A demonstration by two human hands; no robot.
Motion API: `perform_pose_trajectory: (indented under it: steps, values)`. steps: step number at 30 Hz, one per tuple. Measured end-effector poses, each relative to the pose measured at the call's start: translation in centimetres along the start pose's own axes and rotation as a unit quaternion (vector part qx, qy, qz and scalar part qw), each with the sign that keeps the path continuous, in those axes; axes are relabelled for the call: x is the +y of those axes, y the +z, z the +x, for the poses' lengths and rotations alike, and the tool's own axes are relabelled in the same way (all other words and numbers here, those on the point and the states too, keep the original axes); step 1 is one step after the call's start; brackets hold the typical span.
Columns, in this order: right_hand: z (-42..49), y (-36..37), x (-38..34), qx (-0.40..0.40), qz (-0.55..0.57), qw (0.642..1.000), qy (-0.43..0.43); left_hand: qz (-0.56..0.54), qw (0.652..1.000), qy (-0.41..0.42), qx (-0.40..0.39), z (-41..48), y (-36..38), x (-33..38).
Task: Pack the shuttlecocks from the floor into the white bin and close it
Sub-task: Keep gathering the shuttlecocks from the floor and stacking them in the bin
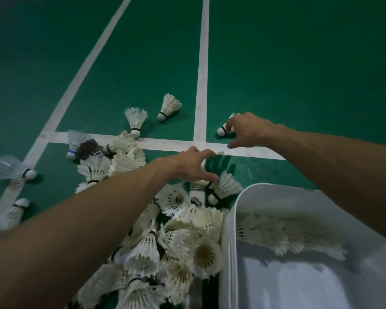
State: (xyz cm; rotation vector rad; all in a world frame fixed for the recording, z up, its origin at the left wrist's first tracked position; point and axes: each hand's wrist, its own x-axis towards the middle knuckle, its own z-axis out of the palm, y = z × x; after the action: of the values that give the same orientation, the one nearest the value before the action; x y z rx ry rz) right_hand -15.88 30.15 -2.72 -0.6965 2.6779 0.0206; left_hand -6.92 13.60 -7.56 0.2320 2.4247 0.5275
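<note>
A big heap of white feather shuttlecocks (176,241) lies on the green court floor, just left of the white bin (228,253). The bin stands open at the lower right and holds several shuttlecocks (276,235). No lid is in view. My left hand (187,168) hovers over the heap's far end with fingers spread, its thumb touching a shuttlecock (226,188) beside the bin's far corner. My right hand (247,130) reaches past the white line, its fingers curled over a lone shuttlecock (221,131) lying on the floor, thumb held apart.
Loose shuttlecocks lie further out: two (168,107) (135,119) beyond the line, one with a blue band (73,143) beside a dark one (87,149), and others at the left edge (11,168) (16,211). White court lines (202,74) cross the floor.
</note>
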Motion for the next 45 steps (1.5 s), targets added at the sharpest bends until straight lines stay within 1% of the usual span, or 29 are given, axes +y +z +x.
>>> perform_pose_trajectory:
  steps: [2, 5, 7, 10, 12, 15, 17, 19, 21, 23, 25, 29, 32, 34, 36, 41, 45]
  values:
    - [1.3, 0.7, 0.7, 0.006, -0.001, 1.0, 0.003, 0.027, 0.999, 0.033, 0.001, 0.8, 0.5, 0.7]
    - [3.0, 1.4, 1.7, 0.025, 0.003, 1.0, 0.004, 0.068, 0.995, 0.073, -0.022, 2.2, 0.7, 1.6]
    - [3.9, 1.8, 2.2, 0.033, 0.002, 0.999, 0.001, 0.076, 0.992, 0.096, -0.03, 3.2, 0.9, 2.1]
    - [5.1, 2.6, 2.8, 0.033, -0.022, 0.999, -0.019, 0.083, 0.984, 0.152, -0.044, 4.0, 1.2, 2.4]
    - [5.7, 3.2, 3.0, 0.034, -0.04, 0.998, -0.027, 0.078, 0.981, 0.169, -0.059, 4.4, 1.3, 2.3]
    - [6.4, 3.9, 3.4, 0.036, -0.039, 0.998, -0.015, 0.063, 0.978, 0.187, -0.073, 5.1, 1.4, 1.8]
    - [6.6, 4.1, 3.6, 0.033, -0.039, 0.999, 0.002, 0.082, 0.969, 0.218, -0.079, 5.3, 1.2, 2.1]
    - [6.8, 4.2, 3.7, 0.034, -0.045, 0.998, 0.014, 0.127, 0.956, 0.253, -0.084, 5.4, 1.1, 2.8]
    - [7.0, 4.2, 3.8, 0.038, -0.047, 0.998, 0.02, 0.131, 0.947, 0.274, -0.107, 5.8, 1.3, 3.6]
    - [7.2, 4.3, 3.8, 0.041, -0.044, 0.998, 0.023, 0.097, 0.947, 0.269, -0.146, 6.1, 1.5, 4.2]
    - [7.2, 4.5, 3.7, 0.042, -0.04, 0.998, 0.026, 0.092, 0.95, 0.261, -0.147, 6.4, 1.4, 4.4]
    - [7.3, 4.7, 3.8, 0.062, -0.057, 0.996, 0.026, 0.047, 0.969, 0.225, -0.097, 6.6, 0.5, 3.1]
    - [7.1, 4.9, 3.9, 0.079, -0.078, 0.993, 0.037, -0.045, 0.982, 0.182, -0.034, 5.9, -0.4, 1.4]
    - [6.9, 5.1, 3.9, 0.064, -0.079, 0.994, 0.046, -0.081, 0.985, 0.15, 0.011, 5.2, -1.0, 0.6]
    - [6.4, 5.2, 4.1, 0.052, -0.076, 0.994, 0.053, -0.105, 0.986, 0.127, 0.039, 4.6, -1.2, 0.0]
    - [4.5, 4.2, 5.1, 0.076, -0.063, 0.994, 0.049, -0.184, 0.976, 0.099, 0.056, 2.8, -1.6, -0.3]
    - [2.1, 2.3, 5.5, 0.08, -0.045, 0.995, 0.031, -0.203, 0.971, 0.091, 0.086, 0.8, -2.9, 0.6]
